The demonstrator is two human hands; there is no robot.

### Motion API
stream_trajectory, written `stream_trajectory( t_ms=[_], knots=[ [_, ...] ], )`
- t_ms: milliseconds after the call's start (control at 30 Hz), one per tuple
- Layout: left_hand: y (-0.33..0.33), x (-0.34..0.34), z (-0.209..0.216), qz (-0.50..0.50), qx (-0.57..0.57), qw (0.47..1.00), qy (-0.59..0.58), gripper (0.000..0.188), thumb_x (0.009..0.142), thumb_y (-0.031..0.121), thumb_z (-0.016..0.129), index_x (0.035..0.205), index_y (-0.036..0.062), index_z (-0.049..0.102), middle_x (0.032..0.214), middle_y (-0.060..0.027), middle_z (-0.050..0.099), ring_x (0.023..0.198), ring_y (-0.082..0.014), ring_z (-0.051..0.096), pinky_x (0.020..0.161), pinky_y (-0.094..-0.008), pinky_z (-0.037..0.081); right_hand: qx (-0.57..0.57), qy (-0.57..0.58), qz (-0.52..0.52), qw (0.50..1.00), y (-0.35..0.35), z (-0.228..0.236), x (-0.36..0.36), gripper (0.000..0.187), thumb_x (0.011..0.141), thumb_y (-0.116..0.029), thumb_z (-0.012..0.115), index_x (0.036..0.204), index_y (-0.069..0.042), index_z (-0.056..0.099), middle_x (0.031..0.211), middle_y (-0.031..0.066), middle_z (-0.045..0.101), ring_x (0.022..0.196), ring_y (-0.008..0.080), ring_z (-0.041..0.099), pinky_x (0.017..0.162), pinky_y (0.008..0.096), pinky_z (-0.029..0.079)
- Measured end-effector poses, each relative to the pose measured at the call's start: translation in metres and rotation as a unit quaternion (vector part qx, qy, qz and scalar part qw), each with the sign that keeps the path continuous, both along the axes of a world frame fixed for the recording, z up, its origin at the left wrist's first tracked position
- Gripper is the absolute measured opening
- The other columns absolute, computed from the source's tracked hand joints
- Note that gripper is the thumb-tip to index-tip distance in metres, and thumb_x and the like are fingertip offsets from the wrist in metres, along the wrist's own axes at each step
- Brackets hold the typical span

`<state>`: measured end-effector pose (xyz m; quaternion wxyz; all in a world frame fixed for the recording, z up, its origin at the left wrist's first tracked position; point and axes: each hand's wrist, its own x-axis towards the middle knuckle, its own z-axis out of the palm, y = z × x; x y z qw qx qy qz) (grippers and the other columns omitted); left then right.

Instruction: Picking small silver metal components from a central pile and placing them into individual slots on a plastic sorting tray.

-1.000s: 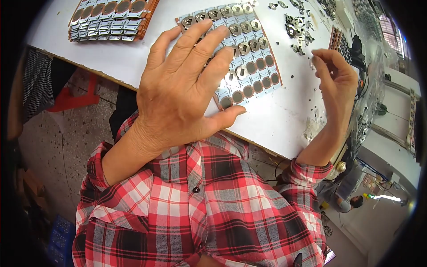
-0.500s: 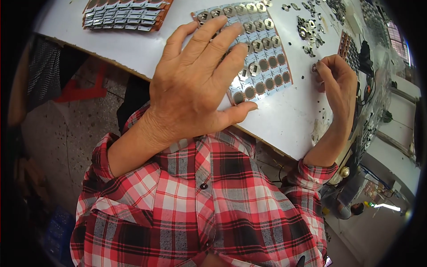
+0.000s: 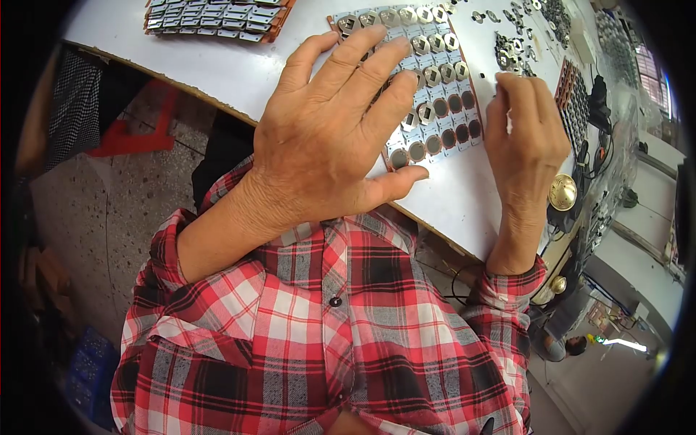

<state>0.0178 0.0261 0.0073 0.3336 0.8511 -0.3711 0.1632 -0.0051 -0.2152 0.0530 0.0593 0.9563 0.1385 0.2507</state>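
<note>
My left hand (image 3: 337, 134) lies spread over the left part of a panel of small circuit boards (image 3: 451, 148), fingers apart, covering several of its pieces. Silvery round metal parts with square holes (image 3: 433, 75) sit on the upper rows. The nearer rows show bare dark discs (image 3: 433, 145). Just right of the panel, my right hand (image 3: 528, 134) hovers with fingers drawn together, the back of the hand toward me. Whatever its fingertips pinch is hidden behind the fingers.
Loose metal parts (image 3: 507, 51) lie scattered on the white table (image 3: 464, 210) beyond my right hand. A stack of panels (image 3: 217, 18) stands at the far left. Another filled panel (image 3: 571, 101) and a brass-coloured dome (image 3: 562, 192) are at the right. The table's front edge runs before me.
My right hand has moved left toward the panel, away from the table's right side. The small metal piece seen at its fingertips is now out of sight. My left hand keeps its place on the panel.
</note>
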Motion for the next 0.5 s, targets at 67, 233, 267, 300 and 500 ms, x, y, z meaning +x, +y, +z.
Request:
stream_trajectory(
  t_ms=[67, 233, 267, 300, 500],
  knots=[
    [0.000, 0.000, 0.000, 0.001, 0.000, 1.000, 0.000, 0.073, 0.070, 0.048, 0.087, 0.126, 0.0046, 0.068, 0.143, -0.0149, 0.064, 0.137, -0.0356, 0.057, 0.113, -0.0536, 0.041, 0.026, 0.045, 0.001, 0.999, 0.002, -0.001, -0.001, 0.017, 0.090, 0.005, 0.069, 0.106, -0.003, 0.069, 0.089, 0.0101, 0.066, 0.071, 0.0228, 0.067, 0.064, 0.0323, 0.053],
    [0.001, 0.000, -0.001, -0.007, -0.001, 1.000, 0.005, 0.073, 0.070, 0.047, 0.087, 0.126, 0.0040, 0.068, 0.144, -0.0154, 0.063, 0.137, -0.0357, 0.057, 0.113, -0.0535, 0.041, 0.310, 0.122, -0.047, 0.942, 0.001, -0.003, -0.005, 0.015, 0.099, -0.008, 0.069, 0.114, -0.007, 0.074, 0.084, 0.0075, 0.070, 0.066, 0.0161, 0.063, 0.061, 0.0297, 0.050],
    [0.001, 0.000, -0.001, -0.008, -0.003, 1.000, 0.005, 0.073, 0.070, 0.047, 0.087, 0.126, 0.0040, 0.068, 0.144, -0.0154, 0.063, 0.137, -0.0357, 0.057, 0.113, -0.0535, 0.041, 0.309, 0.122, -0.048, 0.942, -0.001, -0.001, -0.006, 0.015, 0.099, -0.008, 0.069, 0.114, -0.007, 0.074, 0.084, 0.0075, 0.070, 0.066, 0.0161, 0.063, 0.061, 0.0297, 0.050],
    [0.001, 0.000, -0.001, -0.007, -0.002, 1.000, 0.003, 0.074, 0.070, 0.047, 0.087, 0.127, 0.0039, 0.068, 0.144, -0.0154, 0.063, 0.137, -0.0357, 0.057, 0.113, -0.0534, 0.041, 0.349, 0.149, -0.062, 0.923, -0.006, 0.001, -0.007, 0.018, 0.102, -0.011, 0.068, 0.117, -0.006, 0.075, 0.084, 0.0043, 0.069, 0.068, 0.0120, 0.061, 0.062, 0.0264, 0.048],
    [0.001, 0.000, -0.001, -0.003, 0.007, 1.000, -0.004, 0.075, 0.070, 0.047, 0.087, 0.129, 0.0042, 0.068, 0.143, -0.0155, 0.064, 0.137, -0.0357, 0.057, 0.112, -0.0529, 0.042, 0.461, 0.242, -0.052, 0.852, -0.012, 0.000, -0.007, 0.014, 0.102, -0.008, 0.069, 0.113, -0.001, 0.075, 0.082, -0.0027, 0.065, 0.070, 0.0028, 0.055, 0.062, 0.0192, 0.042]
  ],
)
